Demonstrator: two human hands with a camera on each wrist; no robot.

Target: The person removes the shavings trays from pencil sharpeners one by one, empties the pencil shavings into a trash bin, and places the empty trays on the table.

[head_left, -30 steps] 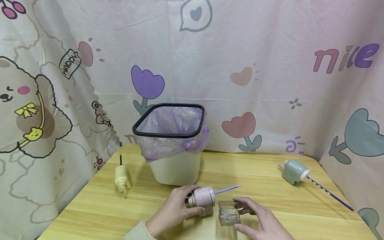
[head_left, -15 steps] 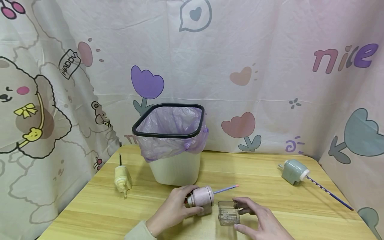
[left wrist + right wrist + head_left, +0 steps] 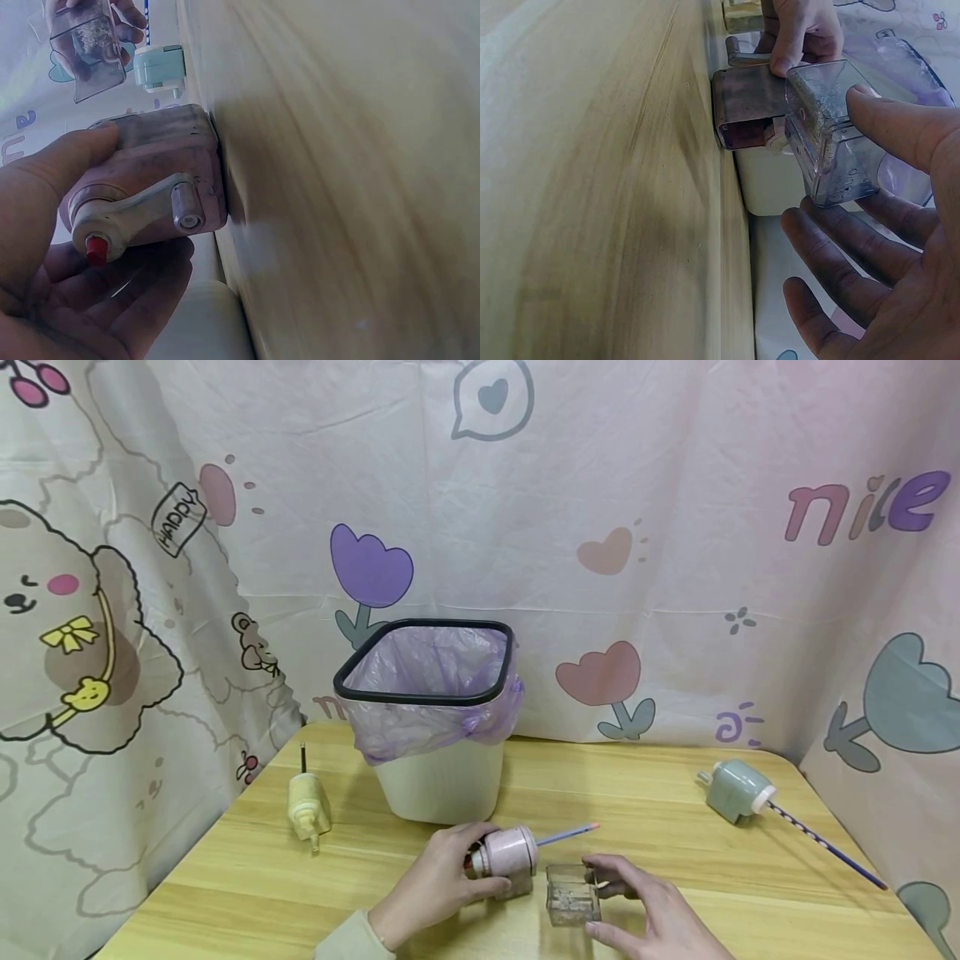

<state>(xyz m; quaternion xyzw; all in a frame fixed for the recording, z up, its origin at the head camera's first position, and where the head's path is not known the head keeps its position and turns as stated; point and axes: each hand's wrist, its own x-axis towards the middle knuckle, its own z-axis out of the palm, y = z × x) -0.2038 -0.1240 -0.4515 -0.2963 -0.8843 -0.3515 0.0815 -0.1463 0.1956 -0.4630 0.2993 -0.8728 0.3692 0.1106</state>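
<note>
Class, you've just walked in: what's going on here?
A person's left hand grips a pink crank sharpener with a pencil sticking out. The right hand holds a clear drawer with shavings inside, apart from that sharpener. A bag-lined bin stands behind the left hand; a yellow sharpener and a green sharpener rest to either side.

Pink sharpener [image 3: 508,852], 6 o'clock; smoky-clear box [image 3: 572,897], 5; yellow sharpener [image 3: 306,806], 8; grey-green sharpener [image 3: 737,789], 4, blue pencil [image 3: 825,844] white-spotted.

The left hand [image 3: 438,883] grips, its thumb on the near side, fingers curled opposite; the right hand [image 3: 651,906] pinches between thumb and fingertips, palm turned toward the left, ring and little fingers free, slightly bent
</note>
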